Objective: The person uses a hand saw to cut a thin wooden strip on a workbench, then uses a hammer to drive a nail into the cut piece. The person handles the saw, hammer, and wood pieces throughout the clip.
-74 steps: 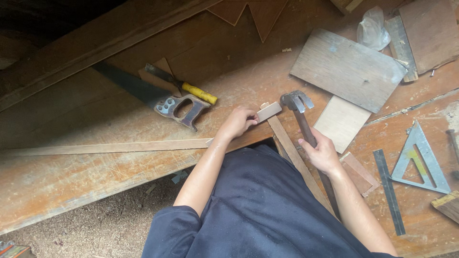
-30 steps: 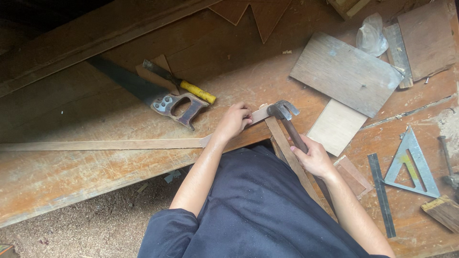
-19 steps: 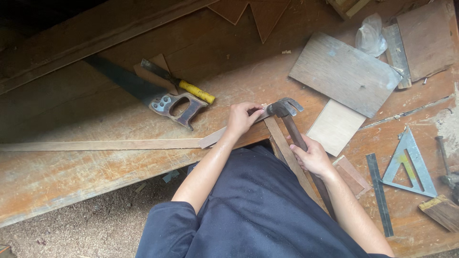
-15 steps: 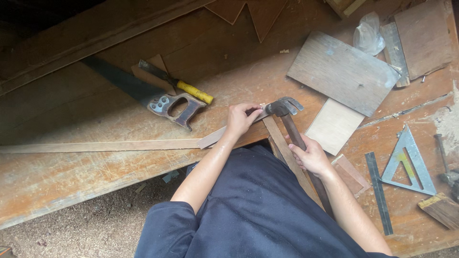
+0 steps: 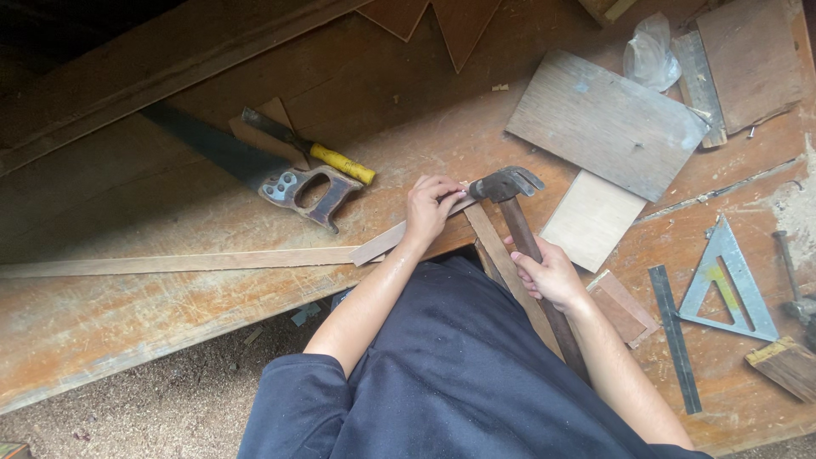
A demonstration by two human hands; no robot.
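Fingers [image 5: 444, 189] of the left hand [image 5: 427, 208] are pinching down on a thin wooden strip [image 5: 399, 236] lying across the tabletop [image 5: 153, 297], right beside the head of a claw hammer [image 5: 505, 184]. The right hand [image 5: 551, 274] is closing its grip around the wooden handle, midway down. Since the head is sitting so near the left fingertips, a glancing blow could be catching them, or the narrow strip could be splitting or skidding toward the handsaw [image 5: 280, 174]
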